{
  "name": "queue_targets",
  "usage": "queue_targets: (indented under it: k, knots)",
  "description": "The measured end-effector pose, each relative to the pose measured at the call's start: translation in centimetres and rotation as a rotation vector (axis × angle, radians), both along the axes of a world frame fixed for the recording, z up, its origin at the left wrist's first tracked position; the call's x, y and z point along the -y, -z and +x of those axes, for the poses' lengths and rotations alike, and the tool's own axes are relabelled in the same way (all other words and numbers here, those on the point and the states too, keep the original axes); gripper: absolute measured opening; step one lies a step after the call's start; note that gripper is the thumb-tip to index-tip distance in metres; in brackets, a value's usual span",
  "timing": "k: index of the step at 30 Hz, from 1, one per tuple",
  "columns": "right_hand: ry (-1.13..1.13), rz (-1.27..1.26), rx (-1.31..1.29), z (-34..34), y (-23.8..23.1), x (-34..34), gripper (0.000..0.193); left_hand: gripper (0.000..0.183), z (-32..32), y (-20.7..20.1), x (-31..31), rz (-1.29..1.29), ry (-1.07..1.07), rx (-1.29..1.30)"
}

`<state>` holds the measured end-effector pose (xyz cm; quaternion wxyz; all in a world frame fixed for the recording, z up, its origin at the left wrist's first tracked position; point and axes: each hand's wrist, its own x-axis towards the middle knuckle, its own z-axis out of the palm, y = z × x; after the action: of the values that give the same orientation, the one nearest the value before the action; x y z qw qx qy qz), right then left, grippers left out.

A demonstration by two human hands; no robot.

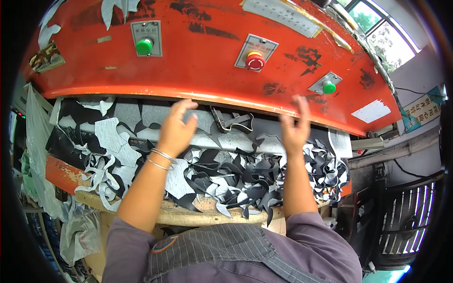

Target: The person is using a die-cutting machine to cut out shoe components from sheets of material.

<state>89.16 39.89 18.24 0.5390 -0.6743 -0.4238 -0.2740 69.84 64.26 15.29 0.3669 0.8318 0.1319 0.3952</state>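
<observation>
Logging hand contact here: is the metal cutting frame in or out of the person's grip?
Out: the metal cutting frame lies between the left hand and the right hand, touching neither.

Press bed, pale board surface (343, 144), worn wooden front rail (212, 217), curled black-and-white offcuts (236, 181) heaped along front, flat grey-white pieces (109, 134) at left, metal cutting die (234, 122) and grey sheet material (152, 114) toward rear.

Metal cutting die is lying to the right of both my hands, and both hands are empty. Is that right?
Not quite: the head view shows the metal cutting die between the left hand and the right hand; both are empty.
</observation>
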Motion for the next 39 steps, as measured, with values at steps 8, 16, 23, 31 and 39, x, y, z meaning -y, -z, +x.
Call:
queue_targets:
  k: [8,16,23,31,39]
  knots:
    - [0.763,0.176,0.481,5.3,-11.7,2.0,0.056,0.018,-4.5,-13.7,-3.0,0.495,-0.357,0.422]
    - [-0.095,-0.621,0.118,-13.7,0.6,5.8,0.059,0.025,-14.6,-4.7,7.9,0.006,0.257,-0.462]
    - [-0.23,-1.07,0.069,-26.4,3.9,5.7,0.049,0.04,-20.1,1.8,15.4,0.343,0.182,-0.543]
    - [-0.214,-1.069,0.043,-25.6,4.2,5.2,0.042,0.031,-19.3,1.8,14.9,0.282,0.182,-0.543]
    - [-0.332,-1.169,-0.168,-10.1,-3.6,-1.6,0.055,0.028,-9.5,-3.6,7.5,0.047,0.362,-0.703]
